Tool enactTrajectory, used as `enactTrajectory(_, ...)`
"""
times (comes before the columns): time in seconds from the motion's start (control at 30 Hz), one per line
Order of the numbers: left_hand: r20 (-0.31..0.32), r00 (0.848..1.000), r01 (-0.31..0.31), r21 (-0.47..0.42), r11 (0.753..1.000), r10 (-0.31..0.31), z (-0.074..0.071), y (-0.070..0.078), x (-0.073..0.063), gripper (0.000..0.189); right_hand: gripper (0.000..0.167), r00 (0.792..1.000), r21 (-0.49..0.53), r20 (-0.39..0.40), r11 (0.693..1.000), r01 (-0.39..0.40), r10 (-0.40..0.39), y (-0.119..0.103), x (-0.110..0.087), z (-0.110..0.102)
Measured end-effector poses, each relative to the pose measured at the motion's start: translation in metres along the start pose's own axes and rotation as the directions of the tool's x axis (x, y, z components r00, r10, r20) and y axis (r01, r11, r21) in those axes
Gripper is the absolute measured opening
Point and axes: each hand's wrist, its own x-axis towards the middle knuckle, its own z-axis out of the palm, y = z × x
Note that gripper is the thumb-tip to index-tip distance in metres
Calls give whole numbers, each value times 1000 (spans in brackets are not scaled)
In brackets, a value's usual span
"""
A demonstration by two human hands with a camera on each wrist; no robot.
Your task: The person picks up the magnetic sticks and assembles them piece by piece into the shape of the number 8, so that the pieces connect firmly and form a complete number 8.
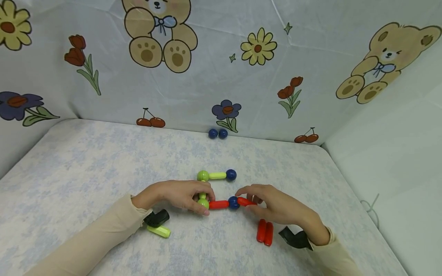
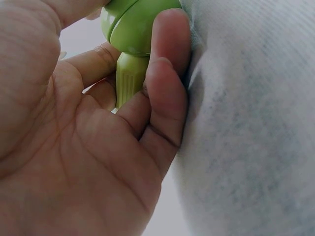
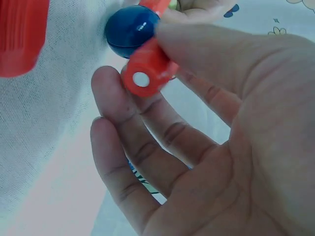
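Note:
A chain of magnetic rods and balls lies on the table. My left hand (image 1: pixel 188 194) holds its near corner, fingers and thumb around a green ball (image 1: pixel 203 203) and the yellow-green rod (image 2: pixel 131 78) joined to it. From this ball a red rod (image 1: pixel 219 204) runs right to a blue ball (image 1: pixel 233 202). My right hand (image 1: pixel 276 205) pinches another red rod (image 3: pixel 147 69) between thumb and fingers, its inner end at the blue ball. Farther back, a second green ball (image 1: pixel 203 175), a yellow-green rod (image 1: pixel 217 175) and a blue ball (image 1: pixel 231 174) form the far side.
Two loose blue balls (image 1: pixel 213 133) sit by the back cloth (image 1: pixel 221 76). A pair of red rods (image 1: pixel 261 230) lies side by side near my right wrist. One loose yellow-green rod (image 1: pixel 160 231) is beside my left wrist, partly covered by a black strap (image 1: pixel 157 218).

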Motion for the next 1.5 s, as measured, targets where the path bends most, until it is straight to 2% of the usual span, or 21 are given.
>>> enactTrajectory(0.13,0,1000,5,4,1000,-5,0,-1,0,24,33,997,-10,-46,998,68,-68,2,2,2)
enactTrajectory(0.2,3,1000,3,8,1000,-3,0,-1,0,25,32,995,-15,-61,997,74,-75,3,3,3)
enactTrajectory(0.43,7,1000,6,7,1000,-6,-1,1,1,26,31,992,-28,-121,999,36,-40,0,10,4)
enactTrajectory(0.63,12,1000,3,3,1000,-3,-1,1,1,26,30,980,-49,-200,999,-12,2,-5,20,5)
enactTrajectory(0.8,11,1000,4,-4,1000,-4,1,-2,3,25,27,960,0,-281,1000,-10,10,-1,27,10)
enactTrajectory(0.97,12,1000,3,-4,1000,-3,0,0,2,26,26,939,102,-344,995,10,26,3,31,15)
enactTrajectory(1.1,12,1000,0,-1,1000,0,-1,0,2,26,27,940,157,-339,987,16,39,4,32,17)
enactTrajectory(1.27,12,1000,0,4,1000,0,0,0,3,26,27,947,162,-319,987,9,44,4,31,18)
enactTrajectory(1.5,3,1000,10,2,1000,-10,0,1,1,25,28,942,201,-332,979,21,48,4,33,18)
